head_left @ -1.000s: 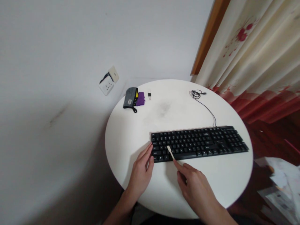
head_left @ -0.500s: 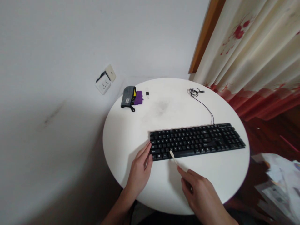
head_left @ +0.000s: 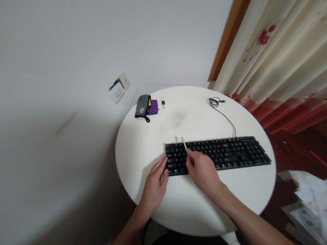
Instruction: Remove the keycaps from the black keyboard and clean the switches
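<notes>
A black keyboard (head_left: 230,151) lies flat across the near half of the round white table (head_left: 143,146). My left hand (head_left: 155,183) holds its left end, thumb at the lower corner and fingers along the side. Pinched in my right hand (head_left: 203,170) is a slim white toothbrush (head_left: 184,142). Its head points away from me, at the keyboard's far edge above the left keys. My right hand hovers over the left-middle keys and hides several of them. Whether the bristles touch the keyboard I cannot tell.
Behind the keyboard lie a grey pouch (head_left: 141,105), a purple cloth (head_left: 153,107) and a black binder clip (head_left: 163,102). The coiled cable (head_left: 214,101) rests at the back right. A wall with a socket (head_left: 117,93) borders the left; a curtain (head_left: 286,68) hangs right.
My right hand has moved forward with the toothbrush, from the keyboard's near edge to its far edge. My left hand stays at the left end. The view has shifted slightly.
</notes>
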### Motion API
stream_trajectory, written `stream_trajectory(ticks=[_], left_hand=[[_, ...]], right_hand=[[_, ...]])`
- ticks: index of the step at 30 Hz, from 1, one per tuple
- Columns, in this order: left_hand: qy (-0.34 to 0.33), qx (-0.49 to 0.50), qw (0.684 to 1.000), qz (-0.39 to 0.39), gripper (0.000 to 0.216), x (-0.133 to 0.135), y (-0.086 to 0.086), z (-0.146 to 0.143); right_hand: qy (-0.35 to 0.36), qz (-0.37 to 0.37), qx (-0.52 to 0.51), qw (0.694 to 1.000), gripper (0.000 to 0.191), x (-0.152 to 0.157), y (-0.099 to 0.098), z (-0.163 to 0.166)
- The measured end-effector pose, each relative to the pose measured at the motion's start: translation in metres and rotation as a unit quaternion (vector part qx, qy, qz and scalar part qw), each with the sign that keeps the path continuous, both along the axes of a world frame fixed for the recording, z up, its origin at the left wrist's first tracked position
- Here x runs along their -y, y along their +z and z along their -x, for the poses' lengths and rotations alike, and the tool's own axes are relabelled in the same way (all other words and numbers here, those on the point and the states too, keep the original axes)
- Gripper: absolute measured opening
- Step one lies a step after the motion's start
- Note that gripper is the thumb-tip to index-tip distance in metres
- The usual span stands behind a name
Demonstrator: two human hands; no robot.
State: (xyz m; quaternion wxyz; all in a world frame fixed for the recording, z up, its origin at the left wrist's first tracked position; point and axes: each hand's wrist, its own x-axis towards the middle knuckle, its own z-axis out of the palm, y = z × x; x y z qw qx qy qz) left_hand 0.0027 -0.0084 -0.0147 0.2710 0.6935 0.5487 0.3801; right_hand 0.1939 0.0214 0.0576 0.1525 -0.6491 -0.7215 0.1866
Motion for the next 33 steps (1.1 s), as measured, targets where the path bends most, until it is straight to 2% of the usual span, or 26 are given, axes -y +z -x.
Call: stream_trajectory(ticks=[4, 11, 22, 33], left_hand=[[0.003, 0.0, 1.0, -0.002, 0.045, 0.001, -0.001, 0.0], [0.007, -0.001, 1.0, 0.01, 0.044, 0.001, -0.001, 0.001], [0.004, 0.004, 1.0, 0.012, 0.045, 0.001, -0.003, 0.001], [0.008, -0.004, 1.0, 0.011, 0.045, 0.001, 0.0, 0.0]], right_hand=[[-0.005, 0.024, 0.025, 0.999, 0.038, -0.005, -0.007, 0.007], [0.016, 0.044, -0.01, 0.999, 0.042, 0.026, -0.007, 0.003], [0.013, 0.04, 0.002, 0.999, 0.046, 0.049, -0.01, -0.023], [0.027, 0.083, -0.013, 0.996, 0.048, 0.072, -0.011, -0.037]])
